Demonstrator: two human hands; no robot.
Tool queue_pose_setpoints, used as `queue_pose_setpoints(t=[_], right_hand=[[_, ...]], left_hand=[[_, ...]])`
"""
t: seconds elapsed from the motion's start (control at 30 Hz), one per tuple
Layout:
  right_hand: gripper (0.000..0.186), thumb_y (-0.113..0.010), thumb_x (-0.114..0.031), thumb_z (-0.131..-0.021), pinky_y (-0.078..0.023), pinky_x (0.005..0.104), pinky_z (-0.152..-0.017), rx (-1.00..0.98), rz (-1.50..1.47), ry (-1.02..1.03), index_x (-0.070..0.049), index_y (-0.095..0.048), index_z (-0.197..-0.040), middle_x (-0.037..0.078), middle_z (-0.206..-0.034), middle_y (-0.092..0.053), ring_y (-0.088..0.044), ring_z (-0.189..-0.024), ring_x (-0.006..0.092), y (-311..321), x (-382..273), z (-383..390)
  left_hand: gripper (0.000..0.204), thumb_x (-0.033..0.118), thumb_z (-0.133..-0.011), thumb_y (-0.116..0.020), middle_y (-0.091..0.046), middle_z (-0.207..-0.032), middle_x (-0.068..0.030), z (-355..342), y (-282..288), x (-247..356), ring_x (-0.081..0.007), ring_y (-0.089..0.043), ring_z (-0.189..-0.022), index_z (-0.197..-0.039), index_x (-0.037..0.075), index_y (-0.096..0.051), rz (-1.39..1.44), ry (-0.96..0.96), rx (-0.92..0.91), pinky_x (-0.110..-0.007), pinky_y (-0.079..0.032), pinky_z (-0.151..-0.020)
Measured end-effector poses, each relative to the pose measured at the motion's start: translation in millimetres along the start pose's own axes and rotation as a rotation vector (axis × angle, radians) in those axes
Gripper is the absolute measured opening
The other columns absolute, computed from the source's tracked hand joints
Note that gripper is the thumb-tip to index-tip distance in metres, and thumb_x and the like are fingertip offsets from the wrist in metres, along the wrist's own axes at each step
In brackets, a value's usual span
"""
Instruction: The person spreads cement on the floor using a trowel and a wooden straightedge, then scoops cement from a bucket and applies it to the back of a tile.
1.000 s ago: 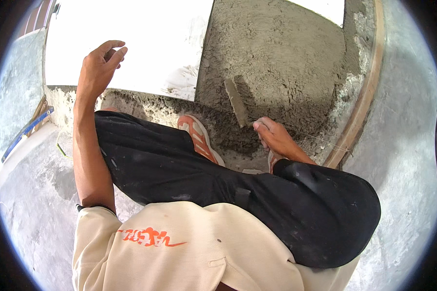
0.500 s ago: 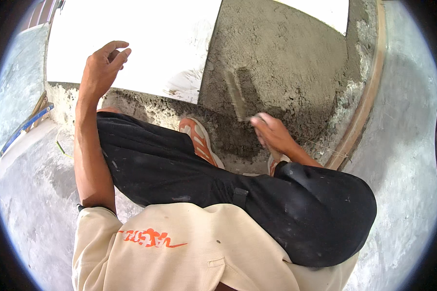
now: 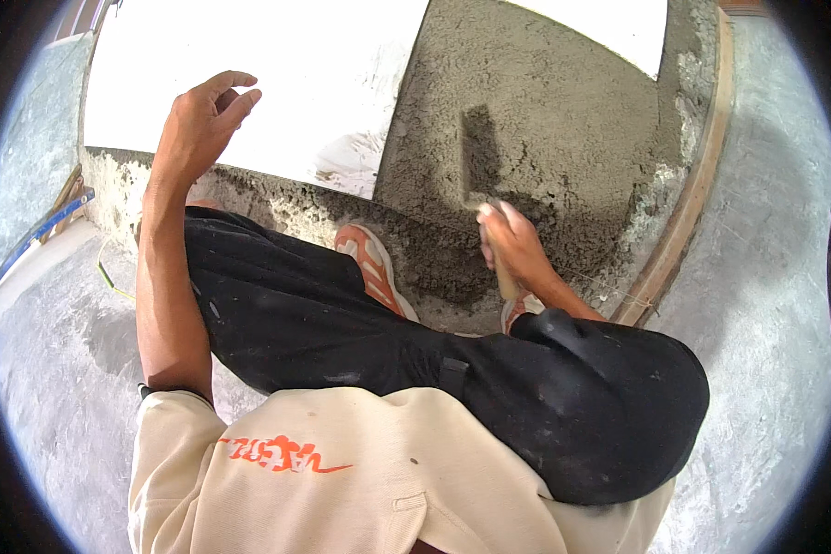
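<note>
My left hand [image 3: 208, 115] hangs over a large white tile [image 3: 305, 65] at upper left, fingers curved and apart, holding nothing I can see. My right hand [image 3: 517, 245] grips the wooden handle of a trowel [image 3: 468, 162], whose mortar-coated, motion-blurred blade is on the wet grey mortar bed [image 3: 554, 111] right of the tile. Darker, looser mortar [image 3: 452, 272] lies between my orange-and-white shoes [image 3: 374, 268].
A second white tile [image 3: 614, 28] is at upper right. A long wooden strip [image 3: 692, 203] borders the mortar along the right, beside grey concrete [image 3: 776, 305]. A blue spirit level [image 3: 39, 240] and wooden pieces lean at the left.
The trowel and my right hand have moved upward, farther onto the mortar bed. My left hand has shifted slightly right and up, still over the tile.
</note>
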State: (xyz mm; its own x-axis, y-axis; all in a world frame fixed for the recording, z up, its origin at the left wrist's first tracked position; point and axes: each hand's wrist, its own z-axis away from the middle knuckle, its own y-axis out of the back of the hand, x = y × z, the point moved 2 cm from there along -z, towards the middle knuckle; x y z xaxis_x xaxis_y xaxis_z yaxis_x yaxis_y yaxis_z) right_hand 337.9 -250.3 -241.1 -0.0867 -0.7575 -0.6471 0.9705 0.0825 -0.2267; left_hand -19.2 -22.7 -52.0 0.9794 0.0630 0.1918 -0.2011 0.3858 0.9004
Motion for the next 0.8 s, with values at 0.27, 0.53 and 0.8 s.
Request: queue_pose_setpoints(t=[0.27,0.53,0.8], right_hand=[[0.04,-0.049,-0.042,-0.113,-0.046,0.0326,-0.052,0.28,-0.194,-0.073,-0.003,-0.057,-0.106,0.003,-0.075,-0.054,-0.055,-0.057,0.0136,60.5,50.9,66.5],[0.044,-0.05,-0.042,-0.112,-0.049,0.0365,-0.064,0.068,0.359,0.059,-0.001,-0.064,-0.116,0.011,-0.082,-0.068,-0.064,-0.065,0.0194,61.5,61.7,80.8],[0.042,-0.052,-0.041,-0.112,-0.049,0.0349,-0.065,0.271,0.012,-0.063,-0.001,-0.064,-0.109,0.007,-0.081,-0.065,-0.062,-0.07,0.0178,114.6,117.2,124.4]], left_hand=[[0.034,0.032,-0.103,-0.072,-0.07,-0.078,-0.0057,2.8,-2.5,2.1,-0.0142,-0.065,-0.073,-0.124,0.006,-0.077,0.024,-0.104,0.1,-0.033,-0.054,-0.068],[0.039,0.029,-0.102,-0.069,-0.073,-0.089,-0.0084,-8.5,-9.1,52.1,-0.0161,-0.066,-0.081,-0.133,0.005,-0.072,-0.052,-0.118,-0.009,-0.033,-0.054,-0.076],[0.043,0.033,-0.102,-0.066,-0.073,-0.092,-0.0099,-8.2,-11.7,71.7,-0.018,-0.067,-0.081,-0.133,0.003,-0.071,-0.07,-0.107,-0.031,-0.035,-0.055,-0.079]])
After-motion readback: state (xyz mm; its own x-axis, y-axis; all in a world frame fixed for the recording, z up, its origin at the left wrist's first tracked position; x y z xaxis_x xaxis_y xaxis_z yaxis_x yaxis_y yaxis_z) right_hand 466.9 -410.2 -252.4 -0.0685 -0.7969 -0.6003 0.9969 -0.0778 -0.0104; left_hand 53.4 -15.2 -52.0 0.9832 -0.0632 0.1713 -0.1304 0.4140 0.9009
